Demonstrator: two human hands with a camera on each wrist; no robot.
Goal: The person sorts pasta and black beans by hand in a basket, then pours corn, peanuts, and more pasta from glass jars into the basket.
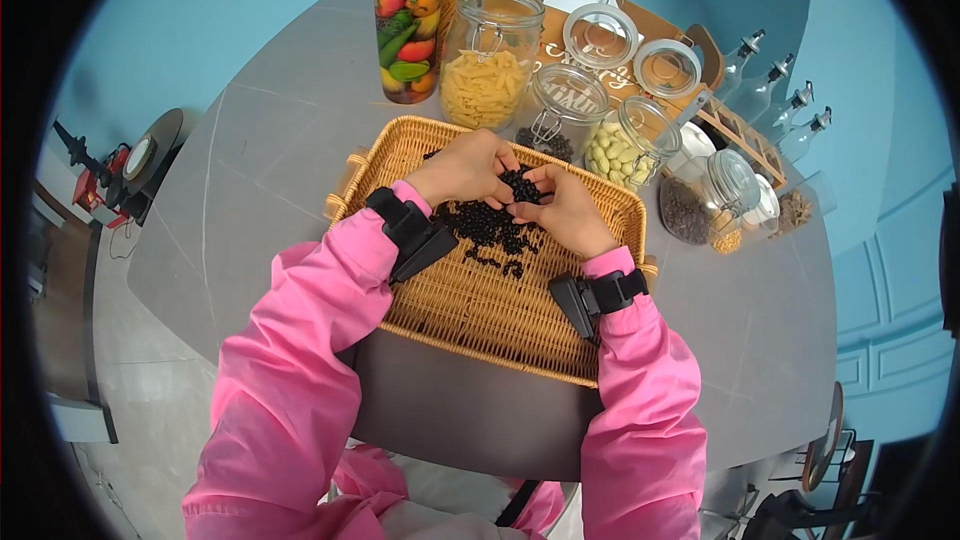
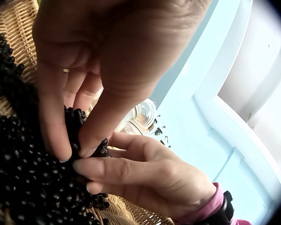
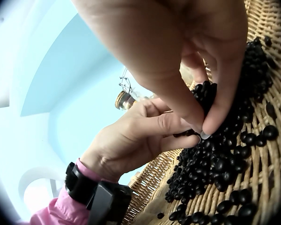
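A heap of small, shiny black beans (image 1: 485, 227) lies in a wicker tray (image 1: 480, 330). My left hand (image 1: 462, 172) reaches into the heap from the left, thumb and fingers bent around some beans. From the other side my right hand (image 1: 572, 210) does the same, its thumb and index fingertips meeting at the beans. A small mound of beans (image 1: 519, 184) shows between the two hands. In the left wrist view the fingertips of both hands come together over the beans (image 2: 33, 168). The right wrist view shows loose beans (image 3: 246, 211) scattered across the weave.
Behind the tray stand a tall jar of colourful vegetables (image 1: 408, 30), a pasta jar (image 1: 485, 80) and several clip-top jars, including one of pale green beans (image 1: 618, 152). Glass bottles (image 1: 770, 105) stand at the back right. The grey table (image 1: 260, 140) extends on both sides.
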